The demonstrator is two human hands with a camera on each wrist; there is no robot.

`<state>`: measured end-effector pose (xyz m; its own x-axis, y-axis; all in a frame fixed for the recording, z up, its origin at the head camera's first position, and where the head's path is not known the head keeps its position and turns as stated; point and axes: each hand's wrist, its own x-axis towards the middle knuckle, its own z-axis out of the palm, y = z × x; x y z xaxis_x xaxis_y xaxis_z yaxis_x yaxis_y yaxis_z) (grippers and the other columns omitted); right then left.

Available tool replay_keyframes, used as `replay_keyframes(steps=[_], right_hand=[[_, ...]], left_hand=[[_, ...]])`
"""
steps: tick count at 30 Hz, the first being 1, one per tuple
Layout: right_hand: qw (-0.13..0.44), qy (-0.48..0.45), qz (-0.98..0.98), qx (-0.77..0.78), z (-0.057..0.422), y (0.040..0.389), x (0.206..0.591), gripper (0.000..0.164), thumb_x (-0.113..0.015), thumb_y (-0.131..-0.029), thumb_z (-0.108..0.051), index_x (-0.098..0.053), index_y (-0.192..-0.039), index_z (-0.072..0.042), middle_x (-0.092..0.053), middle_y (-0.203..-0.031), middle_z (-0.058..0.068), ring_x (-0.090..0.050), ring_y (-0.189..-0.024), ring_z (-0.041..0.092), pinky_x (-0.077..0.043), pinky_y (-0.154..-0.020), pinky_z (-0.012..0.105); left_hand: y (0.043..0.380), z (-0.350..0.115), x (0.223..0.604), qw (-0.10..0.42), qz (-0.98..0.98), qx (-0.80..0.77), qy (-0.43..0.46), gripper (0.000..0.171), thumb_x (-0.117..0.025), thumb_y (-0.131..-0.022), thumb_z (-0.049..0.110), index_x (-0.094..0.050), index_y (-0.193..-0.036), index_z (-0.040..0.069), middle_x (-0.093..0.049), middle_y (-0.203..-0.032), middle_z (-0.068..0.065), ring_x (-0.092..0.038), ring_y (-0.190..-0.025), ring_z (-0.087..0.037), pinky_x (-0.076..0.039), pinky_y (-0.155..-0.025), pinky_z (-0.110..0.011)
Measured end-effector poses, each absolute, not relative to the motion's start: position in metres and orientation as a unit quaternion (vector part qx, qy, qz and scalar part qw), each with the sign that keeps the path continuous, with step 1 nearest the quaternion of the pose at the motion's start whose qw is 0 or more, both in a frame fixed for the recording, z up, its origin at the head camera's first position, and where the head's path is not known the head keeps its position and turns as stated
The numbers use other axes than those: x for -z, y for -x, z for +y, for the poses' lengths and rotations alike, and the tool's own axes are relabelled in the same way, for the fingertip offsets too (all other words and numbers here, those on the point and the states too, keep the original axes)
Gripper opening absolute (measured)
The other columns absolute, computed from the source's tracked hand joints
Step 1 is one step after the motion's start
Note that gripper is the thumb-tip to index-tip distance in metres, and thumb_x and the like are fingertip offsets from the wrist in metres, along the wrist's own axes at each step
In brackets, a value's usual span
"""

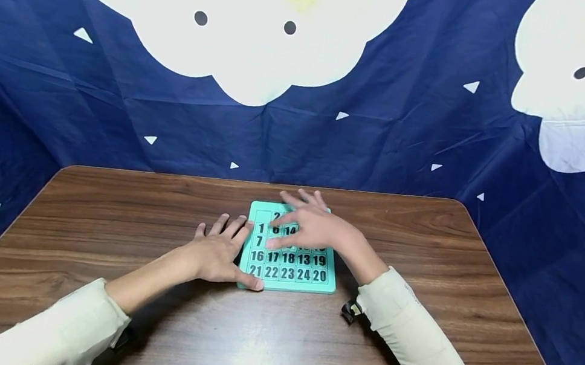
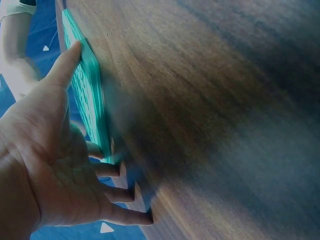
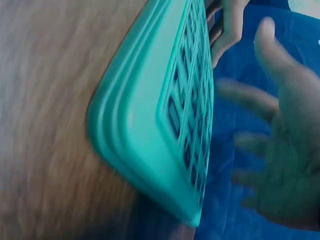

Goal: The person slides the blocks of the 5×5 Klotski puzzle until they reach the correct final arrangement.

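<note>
A turquoise number slide puzzle (image 1: 288, 260) lies flat on the table, its black-numbered tiles set in a square frame. The top-left cell shows no number. My left hand (image 1: 214, 256) is spread along the puzzle's left side, thumb on the near left corner and fingertips at the left edge. In the left wrist view its outer fingers reach down to the wood beside the frame. Over the upper part of the board hovers my right hand (image 1: 317, 225), fingers fanned out and holding nothing, hiding several tiles. The right wrist view shows those fingers apart from the tiles, slightly blurred.
The brown wooden table (image 1: 426, 254) has rounded far corners. Behind it and at both sides hangs a dark blue cloth (image 1: 414, 130) with white clouds and small triangles. Both forearms wear pale sleeves (image 1: 406, 324), with a small black device under the right cuff.
</note>
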<state>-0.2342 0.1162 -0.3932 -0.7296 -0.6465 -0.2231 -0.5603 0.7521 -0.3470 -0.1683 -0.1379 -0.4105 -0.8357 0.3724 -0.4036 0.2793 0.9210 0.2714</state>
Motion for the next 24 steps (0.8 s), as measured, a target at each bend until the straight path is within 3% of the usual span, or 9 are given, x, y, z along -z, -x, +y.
replay_keyframes(steps=[3,8,14,20,24], right_hand=[[0.154,0.299,0.935,0.112,0.117,0.236,0.395,0.067,-0.07,-0.101,-0.075,-0.068,-0.157,-0.039,-0.014,-0.191,0.013,-0.002,-0.178,0.049,0.007,-0.14,0.073],[0.188,0.319,0.92,0.13,0.113,0.239,0.401,0.079,-0.065,-0.101,-0.08,-0.053,-0.169,-0.041,-0.006,-0.192,0.013,0.005,-0.177,0.05,0.011,-0.14,0.07],[0.131,0.269,0.948,0.106,0.133,0.239,0.399,0.069,-0.073,-0.097,-0.077,-0.071,-0.154,-0.038,-0.014,-0.191,0.013,-0.001,-0.177,0.05,0.007,-0.14,0.073],[0.162,0.304,0.931,0.122,0.135,0.239,0.4,0.081,-0.069,-0.097,-0.082,-0.059,-0.165,-0.041,-0.01,-0.191,0.015,0.003,-0.177,0.052,0.01,-0.138,0.075],[0.141,0.277,0.941,0.131,0.146,0.24,0.397,0.074,-0.076,-0.094,-0.078,-0.07,-0.155,-0.037,-0.013,-0.191,0.014,0.001,-0.177,0.052,0.009,-0.138,0.075]], left_hand=[[0.169,-0.138,0.409,0.231,0.952,-0.101,-0.173,0.143,-0.074,-0.084,0.092,-0.01,-0.183,0.01,-0.008,-0.191,-0.02,-0.003,-0.175,-0.057,-0.009,-0.129,-0.09],[0.169,-0.139,0.409,0.239,0.951,-0.101,-0.169,0.143,-0.075,-0.085,0.091,-0.009,-0.183,0.01,-0.006,-0.191,-0.021,-0.001,-0.175,-0.058,-0.007,-0.129,-0.091],[0.168,-0.139,0.412,0.24,0.951,-0.104,-0.168,0.145,-0.073,-0.084,0.094,-0.007,-0.183,0.012,-0.004,-0.192,-0.02,-0.001,-0.175,-0.056,-0.007,-0.13,-0.09],[0.167,-0.139,0.411,0.242,0.951,-0.101,-0.164,0.145,-0.074,-0.084,0.093,-0.007,-0.183,0.011,-0.004,-0.191,-0.02,0.0,-0.175,-0.056,-0.006,-0.129,-0.09],[0.167,-0.138,0.41,0.242,0.951,-0.1,-0.165,0.145,-0.073,-0.084,0.093,-0.006,-0.183,0.011,-0.003,-0.192,-0.019,0.001,-0.176,-0.055,-0.006,-0.13,-0.089]])
